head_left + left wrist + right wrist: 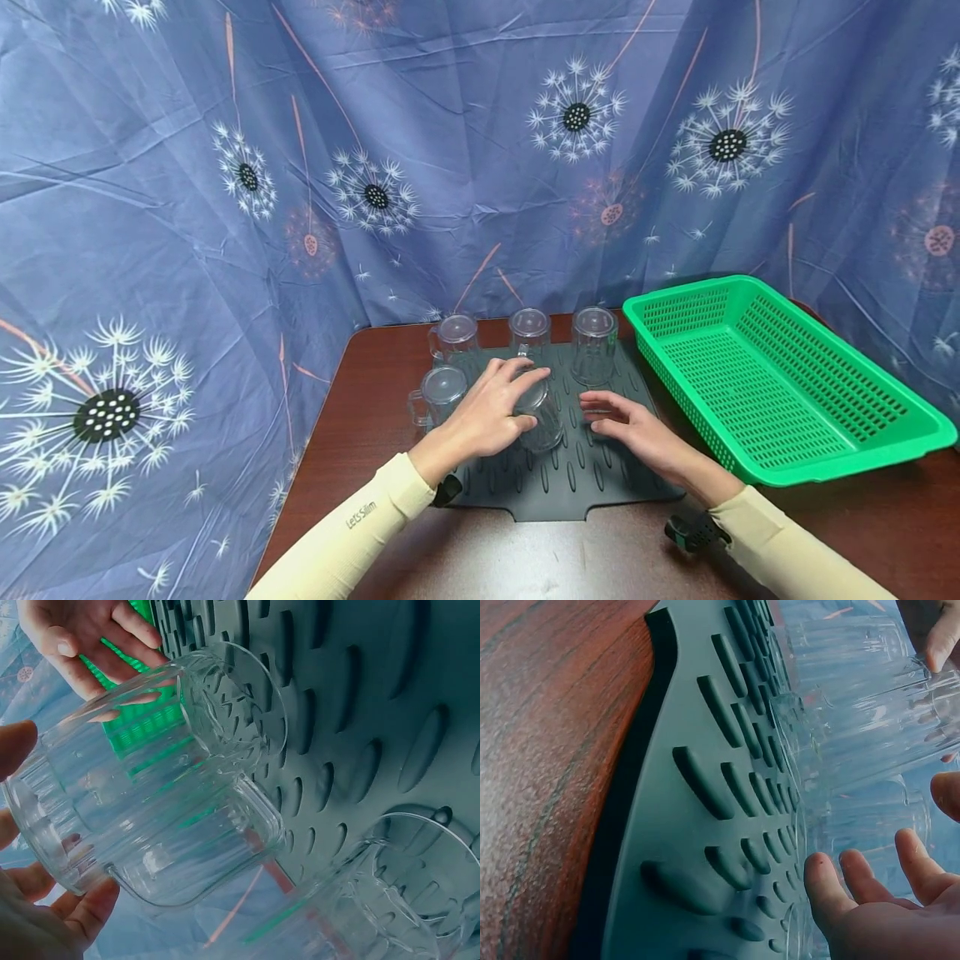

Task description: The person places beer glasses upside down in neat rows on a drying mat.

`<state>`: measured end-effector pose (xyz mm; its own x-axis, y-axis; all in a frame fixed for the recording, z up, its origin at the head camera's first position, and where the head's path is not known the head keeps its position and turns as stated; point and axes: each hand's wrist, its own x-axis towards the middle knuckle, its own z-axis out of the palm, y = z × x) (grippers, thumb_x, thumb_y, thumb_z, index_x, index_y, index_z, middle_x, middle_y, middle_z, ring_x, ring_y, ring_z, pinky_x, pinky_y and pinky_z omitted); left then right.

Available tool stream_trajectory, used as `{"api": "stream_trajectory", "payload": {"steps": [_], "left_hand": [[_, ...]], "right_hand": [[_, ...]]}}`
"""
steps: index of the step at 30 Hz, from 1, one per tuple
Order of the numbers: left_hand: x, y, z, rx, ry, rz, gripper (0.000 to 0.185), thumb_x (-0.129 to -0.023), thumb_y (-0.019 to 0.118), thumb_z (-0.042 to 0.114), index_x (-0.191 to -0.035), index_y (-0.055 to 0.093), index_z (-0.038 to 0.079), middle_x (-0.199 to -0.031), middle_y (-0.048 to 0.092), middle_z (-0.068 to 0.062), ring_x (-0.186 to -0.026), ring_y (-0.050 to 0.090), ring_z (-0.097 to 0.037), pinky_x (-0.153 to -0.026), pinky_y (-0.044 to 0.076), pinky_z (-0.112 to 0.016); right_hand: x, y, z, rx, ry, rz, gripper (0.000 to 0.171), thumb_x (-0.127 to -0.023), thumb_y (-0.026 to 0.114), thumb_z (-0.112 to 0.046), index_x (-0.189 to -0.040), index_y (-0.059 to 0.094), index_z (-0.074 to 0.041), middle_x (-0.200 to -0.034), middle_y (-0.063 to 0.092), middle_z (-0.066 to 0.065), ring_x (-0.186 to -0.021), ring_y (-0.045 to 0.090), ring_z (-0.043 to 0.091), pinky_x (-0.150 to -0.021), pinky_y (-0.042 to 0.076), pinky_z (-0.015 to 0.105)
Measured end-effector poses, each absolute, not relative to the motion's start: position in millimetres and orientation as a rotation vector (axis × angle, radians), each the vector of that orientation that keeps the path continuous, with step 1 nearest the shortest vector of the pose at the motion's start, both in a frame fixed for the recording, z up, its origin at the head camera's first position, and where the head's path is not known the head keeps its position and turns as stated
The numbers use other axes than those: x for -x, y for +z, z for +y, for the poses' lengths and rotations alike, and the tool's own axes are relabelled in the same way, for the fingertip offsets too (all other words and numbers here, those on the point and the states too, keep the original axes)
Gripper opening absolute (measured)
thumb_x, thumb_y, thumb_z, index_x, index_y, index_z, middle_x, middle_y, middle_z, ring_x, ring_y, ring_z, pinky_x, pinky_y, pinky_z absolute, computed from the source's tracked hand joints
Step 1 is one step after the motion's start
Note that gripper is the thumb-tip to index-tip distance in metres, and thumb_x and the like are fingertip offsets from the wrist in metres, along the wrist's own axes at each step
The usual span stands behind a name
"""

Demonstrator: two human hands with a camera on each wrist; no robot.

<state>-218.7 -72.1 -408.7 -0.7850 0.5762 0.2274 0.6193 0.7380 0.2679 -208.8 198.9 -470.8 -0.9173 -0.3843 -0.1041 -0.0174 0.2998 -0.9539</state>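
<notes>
A dark grey ribbed drying mat [570,483] lies on the brown table. Several clear ribbed glass mugs stand upside down on it: three along the back [455,336] [529,329] [595,343] and one at the left [441,393]. My left hand [517,402] grips another clear mug [543,421] by its base at the mat's middle; this mug [150,802] leans, its rim close to the mat [360,690]. My right hand [603,414] hovers just right of it, fingers spread and relaxed, holding nothing. In the right wrist view its fingers [877,900] are beside the mug [862,712].
A green perforated plastic basket [780,375], with nothing in it, sits on the table right of the mat. Blue dandelion-print cloth hangs behind and at both sides. Bare brown tabletop [570,558] shows in front of the mat.
</notes>
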Motion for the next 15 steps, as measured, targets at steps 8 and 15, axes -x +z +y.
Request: {"api": "stream_trajectory", "payload": {"steps": [8,15], "left_hand": [[220.9,-409.5,-66.4,1.037,-0.421,-2.838,0.07,-0.09,0.073,0.028,-0.153,0.044,0.029,-0.154,0.041,-0.002,-0.133,0.043,-0.023,-0.11,0.04,-0.043],[225.2,-407.6,-63.7,1.098,-0.416,-2.867,0.069,-0.093,0.07,0.026,-0.155,0.039,0.03,-0.157,0.038,-0.002,-0.137,0.039,-0.023,-0.113,0.037,-0.044]], "right_hand": [[207.7,-471.7,202.4,0.374,-1.624,2.284,0.049,-0.102,0.058,-0.014,-0.148,0.046,-0.004,-0.151,0.046,0.021,-0.137,0.048,0.04,-0.106,0.046,0.049],[208.7,-473.0,204.8,0.415,-1.631,2.292,0.046,-0.101,0.059,-0.013,-0.145,0.049,-0.005,-0.15,0.047,0.022,-0.136,0.049,0.042,-0.104,0.047,0.048]]}}
